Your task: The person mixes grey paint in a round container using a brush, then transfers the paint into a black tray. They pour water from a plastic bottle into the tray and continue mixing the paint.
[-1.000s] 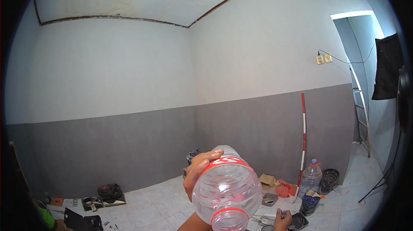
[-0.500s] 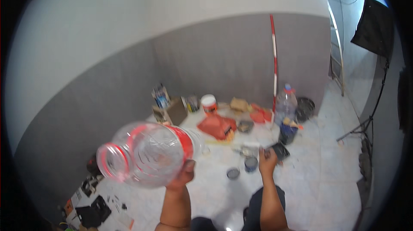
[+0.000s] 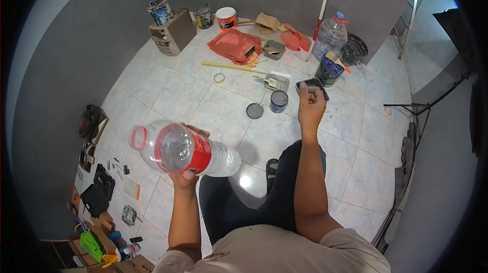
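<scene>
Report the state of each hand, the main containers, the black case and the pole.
Red-banded bottle, tilted, uncapped
Left hand, gripping that bottle
Right hand, fingers curled
Large clear jug, upright, capped
Small paint can, upright, open
Black bucket, upright, open
Black case, open
Red-white pole, leaning

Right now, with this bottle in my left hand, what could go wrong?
The clear bottle is tipped on its side in your left hand alone, so it might slip. The round tin stands on the tiled floor in front of you, so a step forward could knock it over. Beyond it, the long yellow strip lies loose on the tiles and might trip you.
</scene>
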The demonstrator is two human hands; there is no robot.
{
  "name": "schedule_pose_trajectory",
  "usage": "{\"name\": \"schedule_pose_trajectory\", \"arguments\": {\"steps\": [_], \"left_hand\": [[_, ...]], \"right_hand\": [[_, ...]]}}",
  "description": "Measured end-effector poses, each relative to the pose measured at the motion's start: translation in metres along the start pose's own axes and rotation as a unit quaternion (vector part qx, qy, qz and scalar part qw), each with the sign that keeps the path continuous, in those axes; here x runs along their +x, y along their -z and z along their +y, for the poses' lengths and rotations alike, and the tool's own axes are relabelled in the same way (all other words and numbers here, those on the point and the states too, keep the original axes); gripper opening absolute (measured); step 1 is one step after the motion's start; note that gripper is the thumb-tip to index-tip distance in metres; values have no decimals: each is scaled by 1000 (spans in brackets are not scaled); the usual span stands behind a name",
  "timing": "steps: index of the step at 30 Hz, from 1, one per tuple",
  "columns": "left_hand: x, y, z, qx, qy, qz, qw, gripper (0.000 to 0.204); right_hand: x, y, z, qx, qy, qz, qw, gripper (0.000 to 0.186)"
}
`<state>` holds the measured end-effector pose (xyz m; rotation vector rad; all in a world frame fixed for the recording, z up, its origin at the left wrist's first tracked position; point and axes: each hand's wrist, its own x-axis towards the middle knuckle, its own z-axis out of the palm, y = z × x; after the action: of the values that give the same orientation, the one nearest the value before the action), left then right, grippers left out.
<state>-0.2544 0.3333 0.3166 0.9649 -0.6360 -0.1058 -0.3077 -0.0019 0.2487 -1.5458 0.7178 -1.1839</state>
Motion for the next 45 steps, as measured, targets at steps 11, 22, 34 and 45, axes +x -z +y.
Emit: {"name": "schedule_pose_trajectory", "arguments": {"steps": [11,22,34,45], "left_hand": [[-92,37,-30,169,137,27,976,113],[-71,33,-34,114,107,-9,988,106],[-55,46,-33,141,88,29,986,113],[-55,46,-32,130,77,49,987,113]], "right_hand": [[-21,8,15,-330,-83,-326,882,42],[-20,0,25,-351,-90,-351,864,43],[-16,-2,28,-366,-109,-339,860,42],[-16,-1,35,-388,-130,-331,850,45]]}}
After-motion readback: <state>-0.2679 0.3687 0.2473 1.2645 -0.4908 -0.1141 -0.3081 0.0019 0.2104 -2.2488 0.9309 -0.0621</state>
